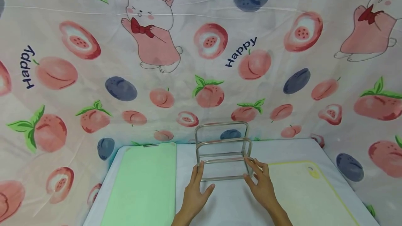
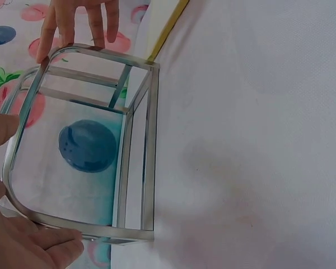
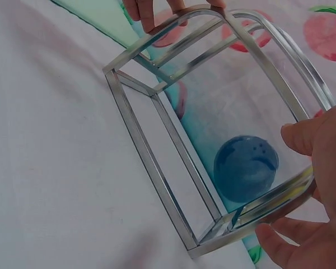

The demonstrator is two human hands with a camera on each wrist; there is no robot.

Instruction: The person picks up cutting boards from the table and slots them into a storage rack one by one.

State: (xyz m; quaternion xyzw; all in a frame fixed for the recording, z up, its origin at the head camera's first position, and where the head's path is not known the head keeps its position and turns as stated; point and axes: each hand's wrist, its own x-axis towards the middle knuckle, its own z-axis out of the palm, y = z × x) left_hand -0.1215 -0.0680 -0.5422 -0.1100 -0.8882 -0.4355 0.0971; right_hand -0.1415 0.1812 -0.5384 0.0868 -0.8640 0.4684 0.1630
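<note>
A silver metal rack (image 1: 223, 178) with upright rounded hoops, one behind another, stands on the white-covered table between my hands. My left hand (image 1: 195, 194) touches its left side with nearly straight fingers, the thumb spread away from them. On the other side, my right hand (image 1: 263, 187) has its fingertips at the front hoop's upper right corner, thumb lower down by the upright. Close up in the left wrist view, the rack's base bar (image 2: 150, 151) lies along the cloth. In the right wrist view, the right thumb (image 3: 299, 137) overlaps the rounded hoop.
A light green board (image 1: 142, 184) lies flat to the left of the rack. To the right lies a cream board (image 1: 301, 191) with a yellow edge. Behind the table hangs a curtain (image 1: 188, 79) printed with peaches and rabbits, coming down close behind the rack.
</note>
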